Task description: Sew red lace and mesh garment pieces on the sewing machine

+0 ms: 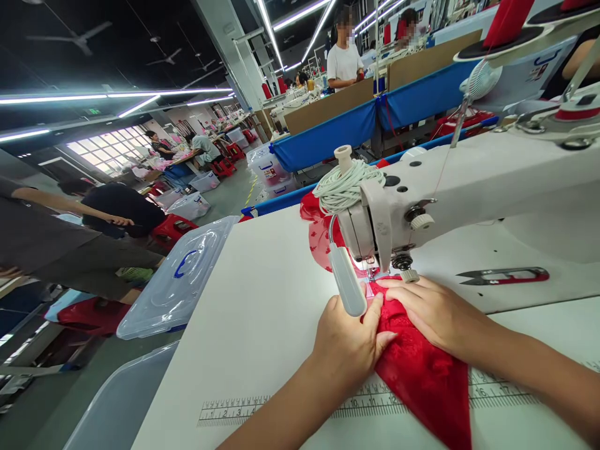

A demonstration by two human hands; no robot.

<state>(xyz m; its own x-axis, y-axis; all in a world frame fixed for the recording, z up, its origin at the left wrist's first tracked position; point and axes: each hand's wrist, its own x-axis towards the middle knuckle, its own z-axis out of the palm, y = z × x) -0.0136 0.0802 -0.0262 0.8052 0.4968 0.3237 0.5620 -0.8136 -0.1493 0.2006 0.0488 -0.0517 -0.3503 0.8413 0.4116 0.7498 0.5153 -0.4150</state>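
Observation:
A piece of red lace fabric (429,381) lies under the needle area of a white sewing machine (469,181) and hangs down toward me in a point. My left hand (344,340) is closed on the fabric's left edge, thumb and fingers pinching it just below the presser foot (372,272). From the right, my right hand (429,309) rests on top of the cloth with its fingers stretched flat toward the needle; its thumb is hidden. Sheer red fabric (321,237) spreads behind the needle. A grey-white lamp-like attachment (347,281) partly covers my left fingers.
Thread snips (504,275) lie on the machine bed at right. A printed ruler scale (262,406) crosses the white table (234,337). Pale cord (349,184) is wound on the machine head. Lidded clear bins (180,275) stand left of the table. Other people work beyond.

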